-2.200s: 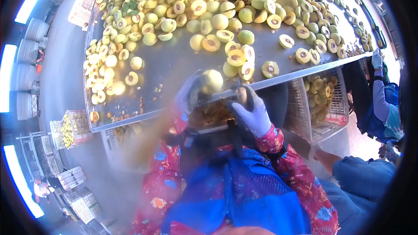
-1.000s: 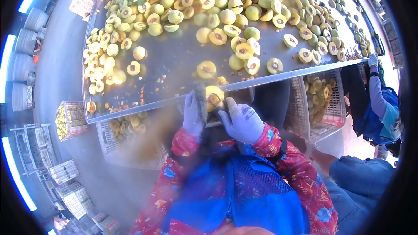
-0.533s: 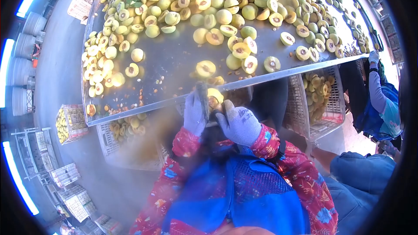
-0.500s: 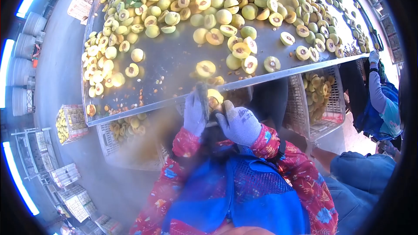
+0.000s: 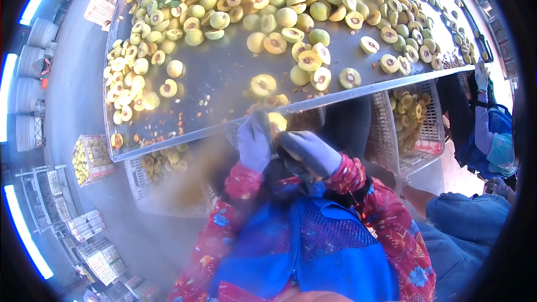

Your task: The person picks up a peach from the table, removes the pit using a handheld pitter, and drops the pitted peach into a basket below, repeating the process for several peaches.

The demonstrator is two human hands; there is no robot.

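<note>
My left hand (image 5: pixel 255 144), in a pale lavender glove with a dark palm, is closed around a yellow peach half (image 5: pixel 277 123) just past the metal table's front edge. Close beside it on the right is my right hand (image 5: pixel 311 154), in the same kind of glove. Its fingers are curled in against the fruit, and anything inside them is hidden. On the metal table (image 5: pixel 218 72) ahead lie many halved peaches (image 5: pixel 263 85), green-skinned with yellow flesh, some showing brown pits or hollows.
A raised metal rim (image 5: pixel 347 98) runs along the table's front. Below it stand plastic crates of fruit, one on the right (image 5: pixel 386 134) and one on the left (image 5: pixel 137 179). Another person's gloved hand (image 5: pixel 481 76) is at the far right edge. Loose pits (image 5: pixel 180 123) dot the table.
My right hand has rolled over, so its dark palm side now shows and its fingers curl at the fruit. My left hand stays nearly in place, still holding the peach half.
</note>
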